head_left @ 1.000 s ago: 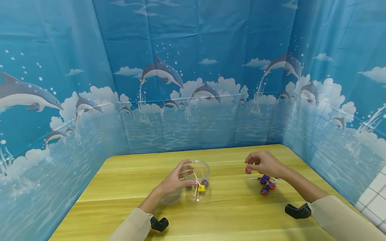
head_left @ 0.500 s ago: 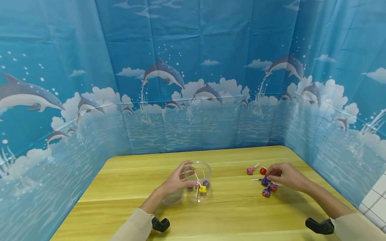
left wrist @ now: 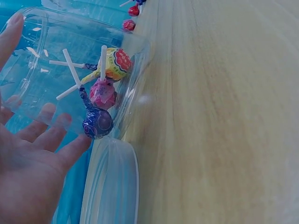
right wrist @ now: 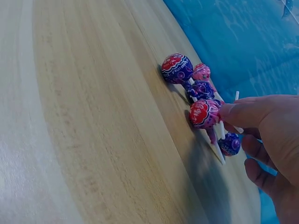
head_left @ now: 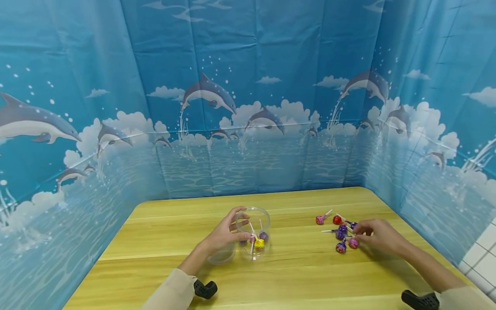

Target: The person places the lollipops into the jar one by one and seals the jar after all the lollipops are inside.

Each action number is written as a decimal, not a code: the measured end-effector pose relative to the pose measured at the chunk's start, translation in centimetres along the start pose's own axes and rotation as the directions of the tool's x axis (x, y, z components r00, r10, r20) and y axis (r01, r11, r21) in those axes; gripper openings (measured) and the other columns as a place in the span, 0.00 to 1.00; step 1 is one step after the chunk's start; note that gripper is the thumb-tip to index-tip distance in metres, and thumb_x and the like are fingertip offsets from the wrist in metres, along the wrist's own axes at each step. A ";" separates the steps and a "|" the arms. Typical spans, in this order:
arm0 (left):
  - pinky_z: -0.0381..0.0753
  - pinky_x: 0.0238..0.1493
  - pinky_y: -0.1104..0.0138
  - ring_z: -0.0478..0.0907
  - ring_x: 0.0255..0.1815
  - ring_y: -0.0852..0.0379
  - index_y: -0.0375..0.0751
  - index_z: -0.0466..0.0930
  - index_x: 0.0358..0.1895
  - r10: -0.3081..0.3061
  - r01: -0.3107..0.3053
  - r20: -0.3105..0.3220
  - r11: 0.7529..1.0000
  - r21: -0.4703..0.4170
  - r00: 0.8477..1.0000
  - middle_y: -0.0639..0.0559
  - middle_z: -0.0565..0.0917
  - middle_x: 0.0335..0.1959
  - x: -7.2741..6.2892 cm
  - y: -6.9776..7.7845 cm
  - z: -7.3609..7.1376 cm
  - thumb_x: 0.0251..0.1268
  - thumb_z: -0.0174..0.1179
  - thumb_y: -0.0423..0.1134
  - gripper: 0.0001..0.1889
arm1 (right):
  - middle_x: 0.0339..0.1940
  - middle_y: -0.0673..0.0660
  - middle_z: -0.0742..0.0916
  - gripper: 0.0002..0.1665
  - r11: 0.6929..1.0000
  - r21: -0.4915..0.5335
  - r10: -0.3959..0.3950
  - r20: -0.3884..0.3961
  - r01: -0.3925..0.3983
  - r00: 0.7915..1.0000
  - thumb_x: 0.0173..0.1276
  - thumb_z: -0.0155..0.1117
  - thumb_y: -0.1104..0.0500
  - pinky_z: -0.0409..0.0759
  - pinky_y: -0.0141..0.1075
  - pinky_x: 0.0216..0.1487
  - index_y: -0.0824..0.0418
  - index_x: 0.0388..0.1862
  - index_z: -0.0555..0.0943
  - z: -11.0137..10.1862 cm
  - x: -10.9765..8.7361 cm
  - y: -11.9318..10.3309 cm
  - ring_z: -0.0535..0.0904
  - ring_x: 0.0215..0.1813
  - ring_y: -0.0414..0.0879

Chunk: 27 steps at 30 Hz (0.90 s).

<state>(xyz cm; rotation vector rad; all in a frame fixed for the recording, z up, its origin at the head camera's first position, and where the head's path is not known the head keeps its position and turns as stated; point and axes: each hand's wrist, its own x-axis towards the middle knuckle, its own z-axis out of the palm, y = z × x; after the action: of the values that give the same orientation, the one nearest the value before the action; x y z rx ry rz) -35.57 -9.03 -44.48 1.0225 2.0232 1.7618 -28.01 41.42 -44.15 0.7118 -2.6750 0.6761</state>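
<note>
My left hand (head_left: 226, 230) grips a clear plastic jar (head_left: 267, 218), thumb on one side and fingers round the other. The left wrist view shows several wrapped lollipops in the jar, among them a yellow lollipop (left wrist: 117, 63), a pink lollipop (left wrist: 103, 93) and a purple lollipop (left wrist: 98, 122). Over a small heap on the right, my right hand (head_left: 377, 234) pinches at a lollipop stick beside a pink lollipop (right wrist: 204, 113). Which lollipop that stick belongs to is hidden by the fingers. A purple lollipop (right wrist: 176, 68) lies nearest the camera in the heap.
A clear round lid (left wrist: 114, 182) lies on the wooden table (head_left: 294, 275) beside the jar, below my left hand. A pink lollipop (head_left: 319, 220) and a red lollipop (head_left: 337, 219) lie at the heap's far side. A dolphin-print curtain (head_left: 240, 163) surrounds the table.
My right hand has moved right and toward me, from the far pink lollipop across the heap to its near right side. My left hand keeps its hold on the jar.
</note>
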 end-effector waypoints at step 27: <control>0.74 0.68 0.49 0.61 0.77 0.34 0.44 0.50 0.83 0.009 -0.008 -0.011 1.000 0.021 1.000 0.34 0.64 0.74 -0.1 0.1 0.1 0.76 0.62 0.32 0.40 | 0.30 0.41 0.84 0.07 0.987 -0.048 0.154 -0.037 -0.156 0.987 0.64 0.78 0.62 0.76 0.34 0.29 0.55 0.37 0.87 0.0 -1.9 2.1 0.76 0.30 0.33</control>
<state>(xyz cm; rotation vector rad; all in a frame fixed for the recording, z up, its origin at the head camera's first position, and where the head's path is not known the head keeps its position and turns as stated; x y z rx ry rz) -35.38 -8.99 -44.47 1.0314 2.0515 1.7577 -27.56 43.74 -45.65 0.4788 -2.7266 0.6498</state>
